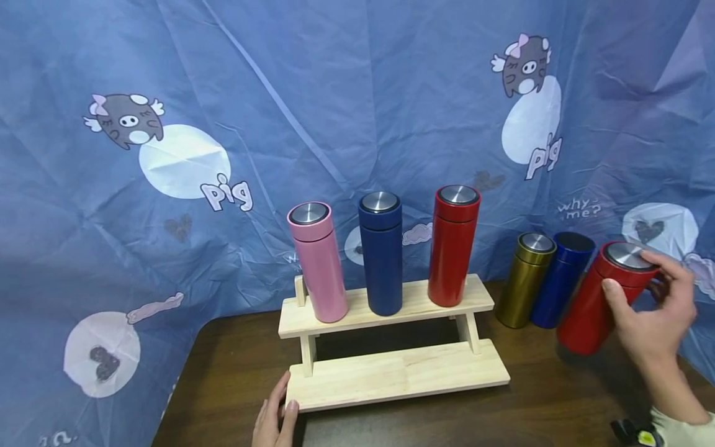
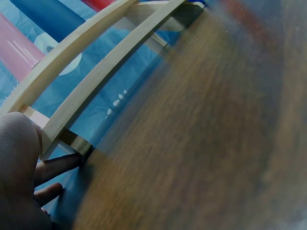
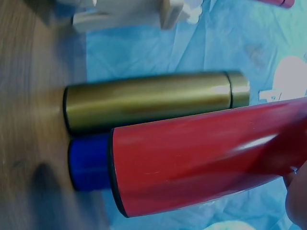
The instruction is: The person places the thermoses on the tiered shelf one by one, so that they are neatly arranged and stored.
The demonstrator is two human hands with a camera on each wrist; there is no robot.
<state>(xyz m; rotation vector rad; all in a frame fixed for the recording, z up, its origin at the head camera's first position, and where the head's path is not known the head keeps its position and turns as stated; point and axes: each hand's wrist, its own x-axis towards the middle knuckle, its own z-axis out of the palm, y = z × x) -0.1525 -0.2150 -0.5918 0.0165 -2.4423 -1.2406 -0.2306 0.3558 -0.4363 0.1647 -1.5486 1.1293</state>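
Note:
My right hand (image 1: 661, 310) grips a red thermos bottle (image 3: 206, 163) near its silver-topped lid. The bottle tilts slightly, its base raised off the table. Just left of it in the head view stand a blue bottle (image 1: 553, 288) and a gold bottle (image 3: 153, 103); in the right wrist view the red one partly hides the blue one. My left hand (image 1: 274, 416) holds the left end of a two-tier wooden stand (image 1: 399, 375), thumb at the front corner and fingers along the side. Its upper tier carries a pink bottle (image 1: 322, 273), a navy bottle (image 1: 382, 264) and another red bottle (image 1: 452, 254).
The stand and bottles are on a dark brown wooden table (image 1: 223, 372). Close behind hangs a blue cloth (image 1: 313, 93) with pig prints. A dark wrist strap (image 1: 637, 433) shows at the lower right.

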